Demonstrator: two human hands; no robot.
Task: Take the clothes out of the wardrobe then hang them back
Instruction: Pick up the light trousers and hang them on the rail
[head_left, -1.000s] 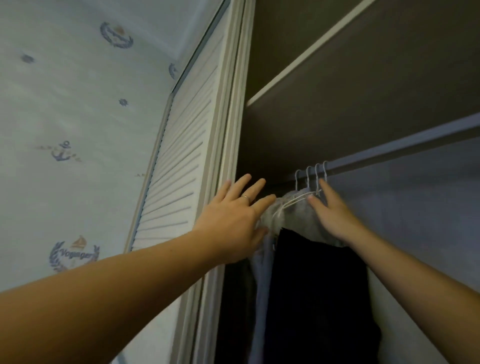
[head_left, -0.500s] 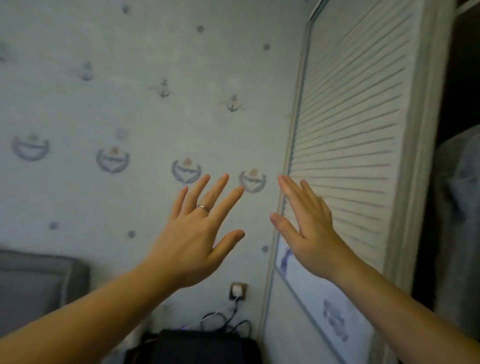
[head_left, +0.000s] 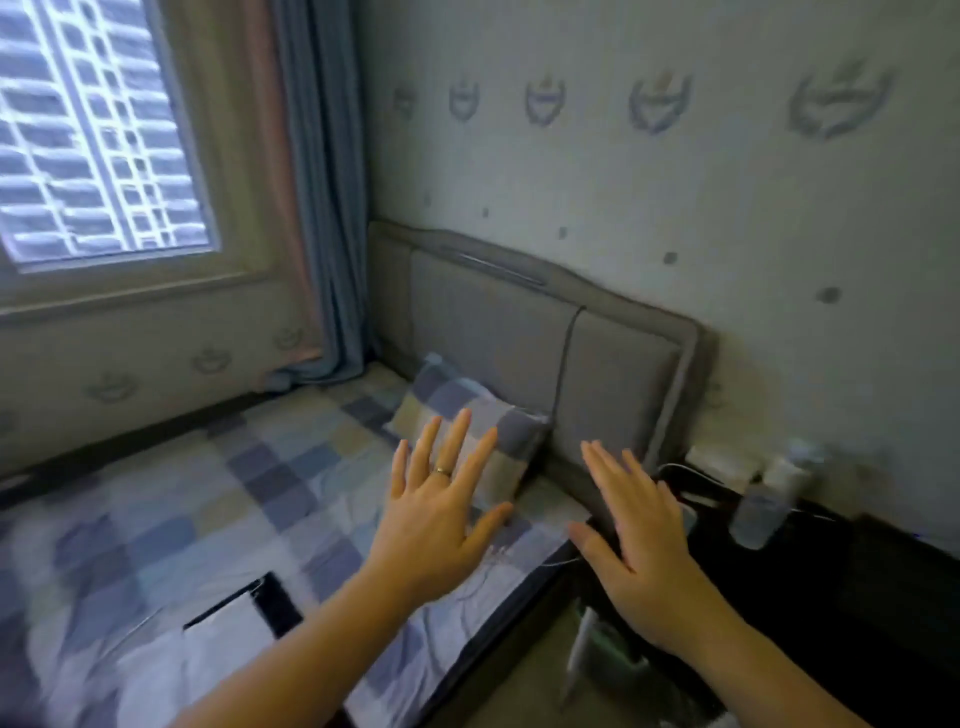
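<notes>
My left hand (head_left: 439, 512) is held out over the bed with fingers spread and straight, a ring on one finger, holding nothing. My right hand (head_left: 641, 540) is stretched forward beside it, fingers straight, also holding nothing. Neither the wardrobe nor the hanging clothes are in view. A white garment with a dark part (head_left: 228, 639) lies on the bed, lower left of my left hand.
A bed with a checked blue sheet (head_left: 218, 499) and a matching pillow (head_left: 467, 415) stands against a grey padded headboard (head_left: 519, 332). A dark bedside table (head_left: 852, 582) at the right carries a clear bottle (head_left: 763, 504) and cables. A window (head_left: 88, 135) and blue curtain (head_left: 322, 208) are at the left.
My view has swung left from the wardrobe and its hangers, past the louvred door, to the bed. Both hands left the hangers and stay spread and empty.
</notes>
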